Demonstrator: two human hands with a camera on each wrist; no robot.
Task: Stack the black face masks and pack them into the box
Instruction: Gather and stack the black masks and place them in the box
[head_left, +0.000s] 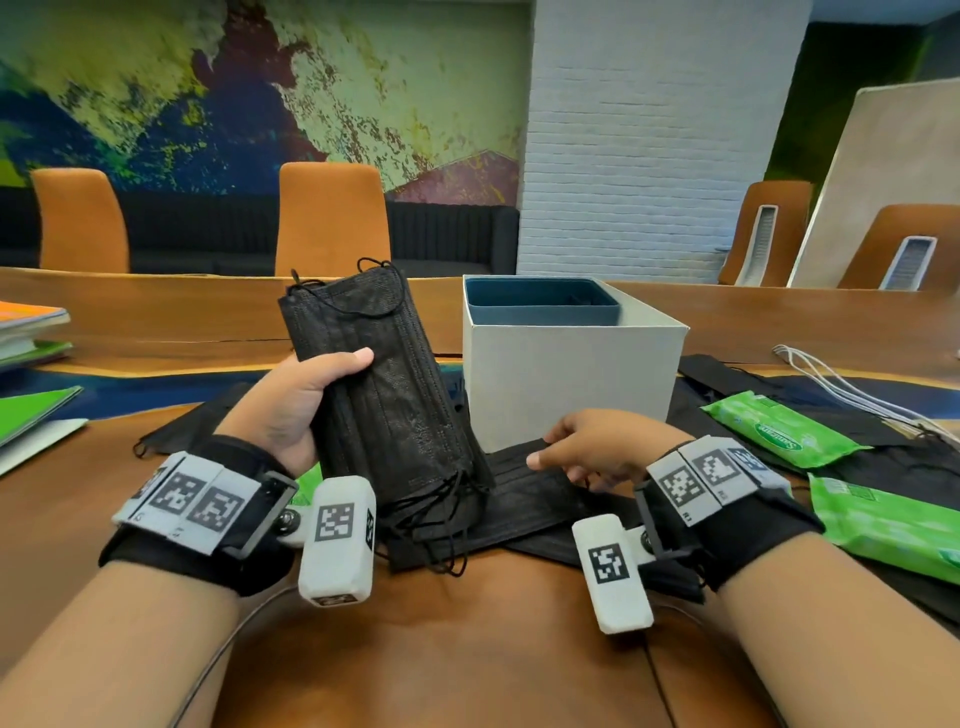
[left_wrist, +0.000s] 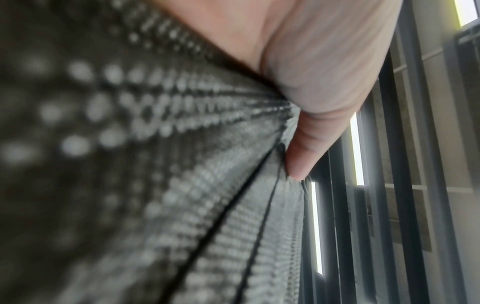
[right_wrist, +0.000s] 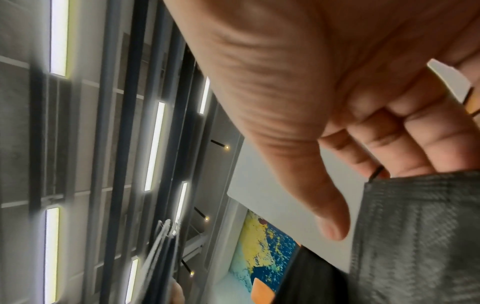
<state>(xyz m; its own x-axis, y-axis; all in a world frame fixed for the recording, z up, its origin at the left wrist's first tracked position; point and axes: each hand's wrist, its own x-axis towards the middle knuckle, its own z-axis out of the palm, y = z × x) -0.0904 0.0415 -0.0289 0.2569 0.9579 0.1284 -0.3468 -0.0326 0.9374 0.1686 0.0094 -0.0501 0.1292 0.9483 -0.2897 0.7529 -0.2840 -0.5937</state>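
Masks first: my left hand (head_left: 296, 400) has a stack of black masks (head_left: 384, 395) clamped between thumb and curled fingers, held up off the table and leaning a little left, top edge near the far rim of the table, ear loops dangling off the bottom edge. The left wrist view is mostly blurred mask fabric (left_wrist: 182, 164), with my thumb (left_wrist: 311, 115) pressed against one pleated edge.

My right hand (head_left: 602, 449) sits low over a loose black mask (head_left: 519, 493) lying flat on the wooden table (head_left: 441, 649), just in front of the box. From the right wrist view my fingers (right_wrist: 405, 135) are bent at the mask's near edge (right_wrist: 415, 226) and the thumb hangs free; I can't tell whether they have pinched it or merely touch it.

The white box (head_left: 566, 374) stands upright right behind that hand, top open, with a blue liner (head_left: 540, 301) set inside its rim. The held stack's right edge is close to the box's left wall but apart from it.

More black masks (head_left: 727, 374) lie spread to the right of the box and one (head_left: 197, 421) to the left beneath my left wrist. Two green wipe packs (head_left: 779, 431) crowd the right edge, and white cords (head_left: 852, 389) lie beyond them. Books (head_left: 31, 332) are piled at the far left. Bare wood lies between my forearms.
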